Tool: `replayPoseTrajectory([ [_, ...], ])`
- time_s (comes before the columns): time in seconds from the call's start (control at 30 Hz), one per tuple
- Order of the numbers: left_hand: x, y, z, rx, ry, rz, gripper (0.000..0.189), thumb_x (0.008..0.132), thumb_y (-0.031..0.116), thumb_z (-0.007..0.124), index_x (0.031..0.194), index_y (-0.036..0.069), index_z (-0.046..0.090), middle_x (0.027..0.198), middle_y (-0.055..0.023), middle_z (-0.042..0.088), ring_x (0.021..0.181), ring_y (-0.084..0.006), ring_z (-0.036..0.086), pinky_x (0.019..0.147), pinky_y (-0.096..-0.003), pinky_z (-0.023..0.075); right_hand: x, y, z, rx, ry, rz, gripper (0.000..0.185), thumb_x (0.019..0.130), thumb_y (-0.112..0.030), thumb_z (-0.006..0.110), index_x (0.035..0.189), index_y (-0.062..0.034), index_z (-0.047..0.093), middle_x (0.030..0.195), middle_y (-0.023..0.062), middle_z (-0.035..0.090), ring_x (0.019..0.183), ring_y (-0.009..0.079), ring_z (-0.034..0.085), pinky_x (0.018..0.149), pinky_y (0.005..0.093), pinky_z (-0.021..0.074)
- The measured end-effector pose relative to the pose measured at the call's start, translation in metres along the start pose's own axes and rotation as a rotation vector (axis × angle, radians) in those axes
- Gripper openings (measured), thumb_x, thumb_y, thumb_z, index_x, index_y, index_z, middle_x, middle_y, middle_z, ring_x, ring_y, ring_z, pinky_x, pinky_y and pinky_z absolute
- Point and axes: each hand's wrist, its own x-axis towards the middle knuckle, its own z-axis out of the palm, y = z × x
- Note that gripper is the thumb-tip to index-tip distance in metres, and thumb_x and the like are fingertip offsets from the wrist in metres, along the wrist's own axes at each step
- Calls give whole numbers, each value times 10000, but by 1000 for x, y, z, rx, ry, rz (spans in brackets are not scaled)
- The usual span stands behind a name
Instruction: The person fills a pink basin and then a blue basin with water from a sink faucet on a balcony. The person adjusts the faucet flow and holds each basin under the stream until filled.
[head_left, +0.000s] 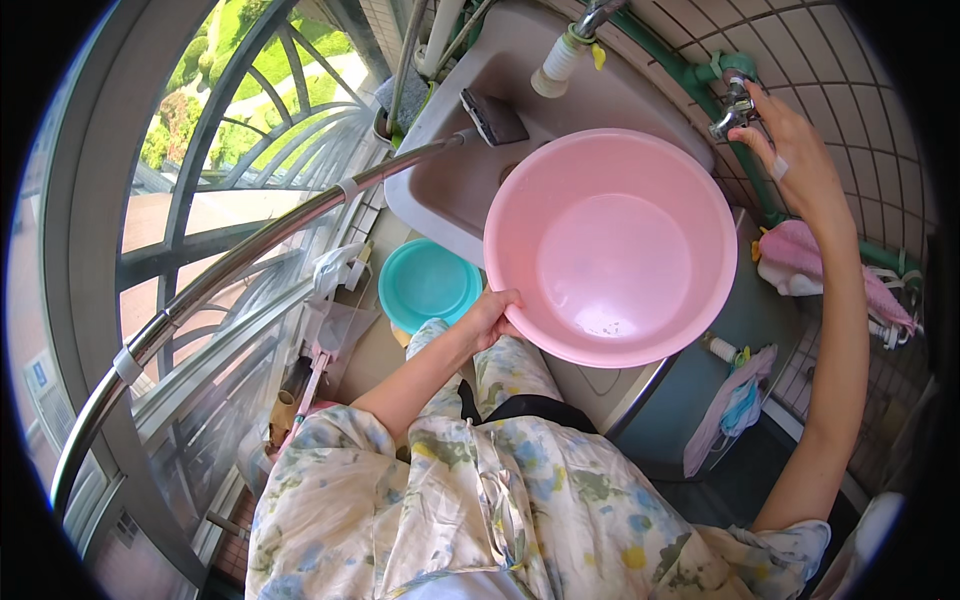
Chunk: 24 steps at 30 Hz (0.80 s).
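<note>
My left hand (493, 321) grips the near left rim of a large pink plastic basin (615, 247), which is tilted partly over the sink (450, 180). A little water or wet sheen shows at the basin's bottom. My right hand (795, 150) is raised at the tiled wall, thumb and fingers at a metal tap valve (733, 112) on a green pipe. Whether the fingers close on its handle is hard to tell. Above the sink hangs a faucet with a white ribbed spout sleeve (559, 69). A smaller teal basin (430, 283) lies below, left of the pink one.
A dark flat object (495, 118) leans inside the sink. A metal rail (255, 251) crosses beside the window at left. Pink cloths (802, 259) hang on the right wall pipe. A grey-green cabinet or appliance (675, 405) with a draped cloth (731, 412) stands at right.
</note>
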Motion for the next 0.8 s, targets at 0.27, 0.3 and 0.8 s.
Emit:
replayPoseTrajectory([
  [0.27,-1,2,3,38,3,47,443,722,11,516,1137,-72,384,913,-168,590,688,-249,660,549,-351,600,-3,1,4,-56,24,17,589,862,-433,518,1266,-11,443,1159,168,541,1089,311,491,926,363,388],
  [0.3,0,3,3,-30,14,-36,406,731,10,515,1108,-85,398,897,-173,592,676,-242,659,537,-335,598,-2,2,6,-61,38,6,591,859,-433,522,1262,-7,445,1153,170,544,1082,312,495,921,364,391],
  [0.8,19,-22,-25,-487,-434,-666,264,832,21,513,1001,-171,446,775,-140,575,495,-90,576,408,-146,532,-4,-7,-4,5,49,-10,573,837,-397,565,1225,13,469,1043,189,576,994,334,524,858,384,411],
])
